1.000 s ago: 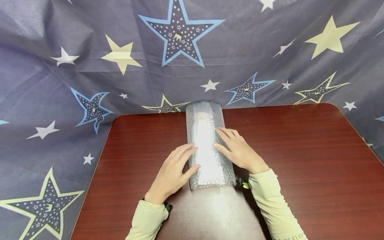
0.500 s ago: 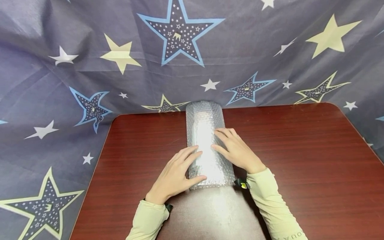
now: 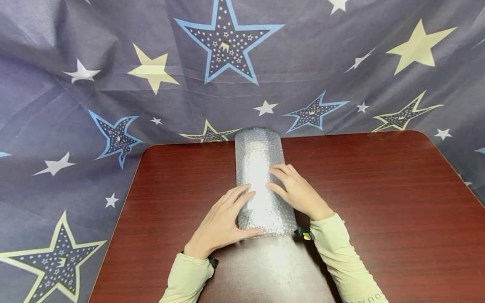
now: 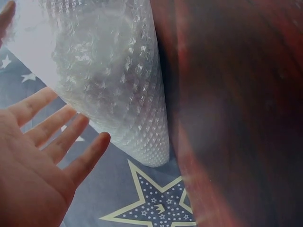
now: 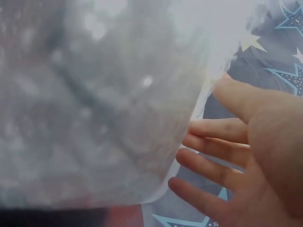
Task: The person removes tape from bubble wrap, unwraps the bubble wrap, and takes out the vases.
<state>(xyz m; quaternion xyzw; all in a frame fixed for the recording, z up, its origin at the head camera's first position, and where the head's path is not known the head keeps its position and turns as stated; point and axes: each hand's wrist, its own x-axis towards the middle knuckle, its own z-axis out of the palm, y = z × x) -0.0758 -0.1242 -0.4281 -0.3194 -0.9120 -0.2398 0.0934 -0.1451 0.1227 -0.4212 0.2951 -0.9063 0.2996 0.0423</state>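
A bundle of clear bubble wrap lies lengthwise on the table, bright with glare along its middle. What is inside it, if anything, cannot be made out. On its near left side rests my left hand, fingers spread and the thumb reaching along the near edge. My right hand touches the right side with lightly bent fingers. In the left wrist view, the fingertips of the left hand meet the edge of the wrap. The right wrist view has the right hand against the wrap's rounded side.
The dark red wooden table extends to both sides of the bundle. Behind it hangs a grey-blue cloth with printed stars, and the bundle's far end reaches the cloth. Black bands are on both wrists.
The left thumb has slid down toward the bundle's near edge, spreading away from the fingers. My right hand has shifted slightly left and nearer. The bundle has stayed almost in place.
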